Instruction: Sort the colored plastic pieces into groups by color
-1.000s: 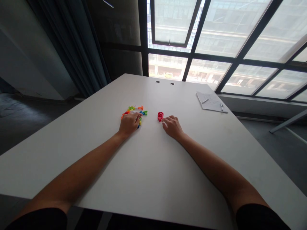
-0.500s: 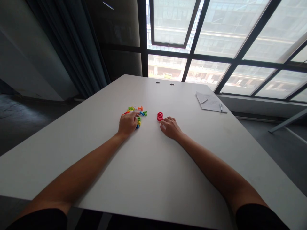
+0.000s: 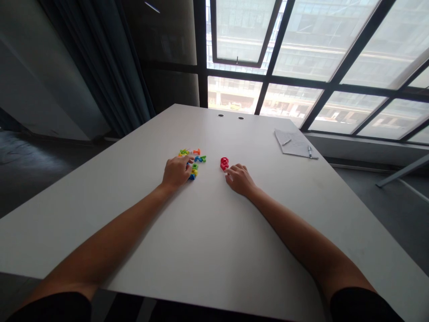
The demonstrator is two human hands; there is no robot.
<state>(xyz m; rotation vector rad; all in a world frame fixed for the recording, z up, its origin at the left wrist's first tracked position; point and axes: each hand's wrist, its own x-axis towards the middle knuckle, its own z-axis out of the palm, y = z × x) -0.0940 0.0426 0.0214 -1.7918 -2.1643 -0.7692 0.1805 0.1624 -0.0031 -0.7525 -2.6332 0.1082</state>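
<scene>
Head view: the left hand (image 3: 176, 173) lies half-curled on the surface (image 3: 214, 223), fingertips over bright plastic pieces (image 3: 194, 170); any grip cannot be told. The right hand (image 3: 240, 180), loosely curled and apparently empty, rests just beside a red piece (image 3: 224, 163).

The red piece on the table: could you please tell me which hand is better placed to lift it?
Probably the right hand: it lies beside the red piece, while the left hand sits farther off, among the coloured pieces.

Tall black-framed windows (image 3: 301, 49) face a pale multistorey building (image 3: 241, 31); dark curtain (image 3: 100, 58) hangs left; grey floor (image 3: 40, 174); bright daylight; white tabletop (image 3: 214, 129).
</scene>
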